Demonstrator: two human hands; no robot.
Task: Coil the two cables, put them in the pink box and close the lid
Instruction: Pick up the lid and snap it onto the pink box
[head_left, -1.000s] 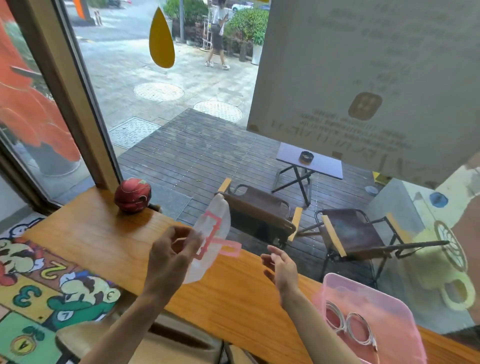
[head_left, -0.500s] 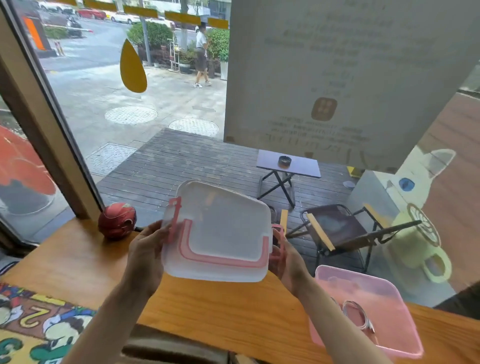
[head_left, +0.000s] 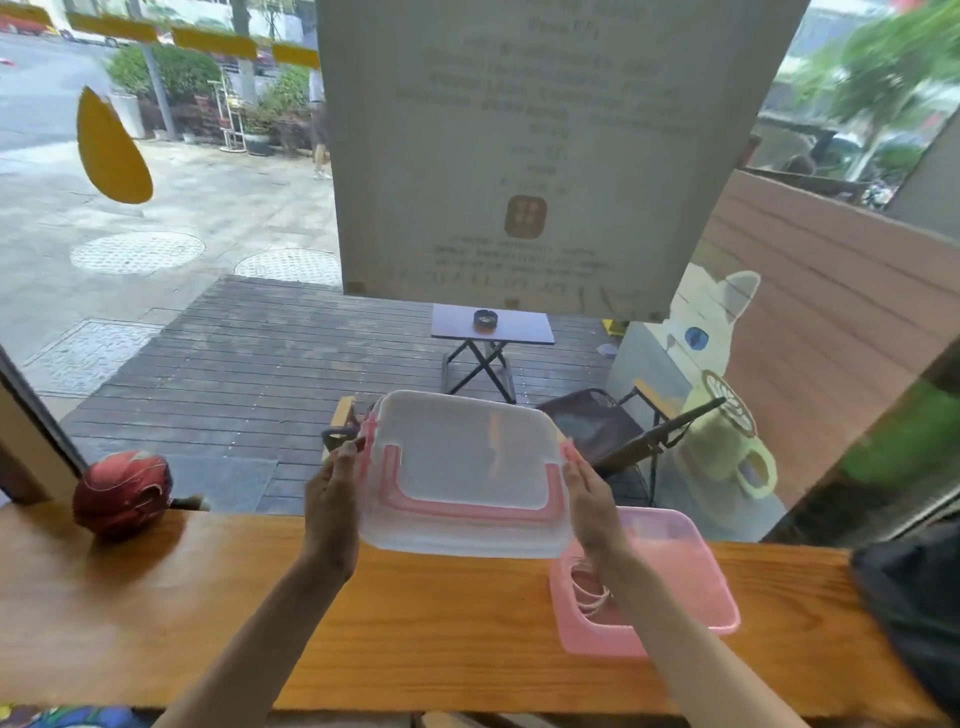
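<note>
A translucent white lid (head_left: 462, 467) with pink clasps and a pink handle is held in the air above the counter, tilted toward me. My left hand (head_left: 332, 506) grips its left edge and my right hand (head_left: 589, 499) grips its right edge. The open pink box (head_left: 691, 577) sits on the wooden counter (head_left: 415, 623) just right of and below the lid. White coiled cable (head_left: 589, 592) lies inside the box at its left side, partly hidden by my right forearm.
A red ball-like object (head_left: 122, 491) rests on the counter at the far left by the window. A dark bag (head_left: 914, 603) lies at the counter's right end. The window glass stands directly behind the counter.
The left hand held the lid alone and edge-on; the right hand then took its other side. The lid now faces me and has moved right, nearer the pink box.
</note>
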